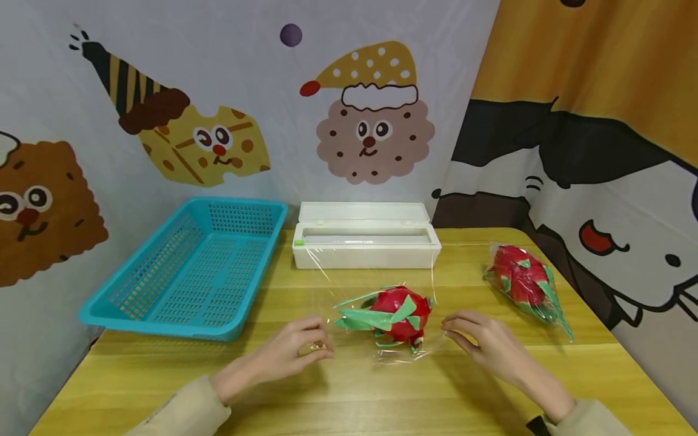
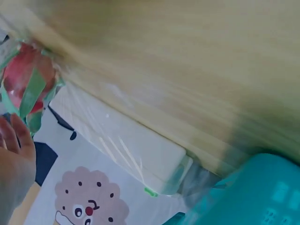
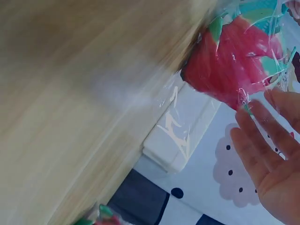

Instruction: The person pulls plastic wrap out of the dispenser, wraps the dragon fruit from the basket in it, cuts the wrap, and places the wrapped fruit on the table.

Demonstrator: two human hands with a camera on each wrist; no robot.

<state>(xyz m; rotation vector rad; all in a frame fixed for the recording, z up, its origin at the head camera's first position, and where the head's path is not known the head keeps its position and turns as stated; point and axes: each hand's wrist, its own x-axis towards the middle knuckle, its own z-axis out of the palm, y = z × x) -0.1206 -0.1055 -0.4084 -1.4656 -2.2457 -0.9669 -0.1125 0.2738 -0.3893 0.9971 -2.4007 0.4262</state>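
Note:
A red dragon fruit with green leaf-like scales lies at the middle of the table, with clear plastic wrap about it. The wrap stretches back from a white dispenser box. My left hand is left of the fruit, fingers and thumb bent together at the wrap's edge. On the other side, my right hand brings thumb and index finger together at the film's right edge. Shiny strands of wrap run by my right hand's fingers in the right wrist view.
A blue perforated basket stands at the back left. Another dragon fruit, wrapped in film, lies to the right. Behind the wooden table hangs a cloth printed with cartoon figures.

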